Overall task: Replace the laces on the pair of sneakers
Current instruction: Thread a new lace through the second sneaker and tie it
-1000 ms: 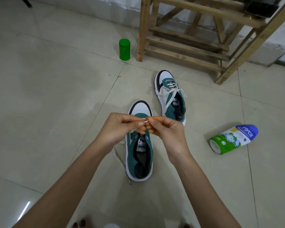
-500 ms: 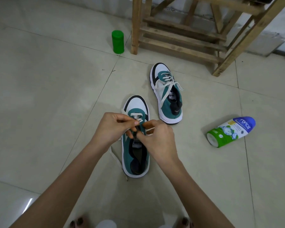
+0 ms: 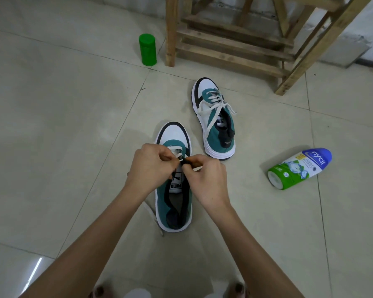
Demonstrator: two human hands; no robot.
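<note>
Pinching the lace (image 3: 175,150) w/ left hand (image 3: 151,166) & right hand (image 3: 207,179) over the near sneaker (image 3: 173,134), I'd keep it flat, no twist, & thread the tip in straight.

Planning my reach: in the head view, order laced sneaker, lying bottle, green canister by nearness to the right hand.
1. Laced sneaker, just beyond the right hand.
2. Lying bottle, on its right.
3. Green canister, far ahead-left.
</note>
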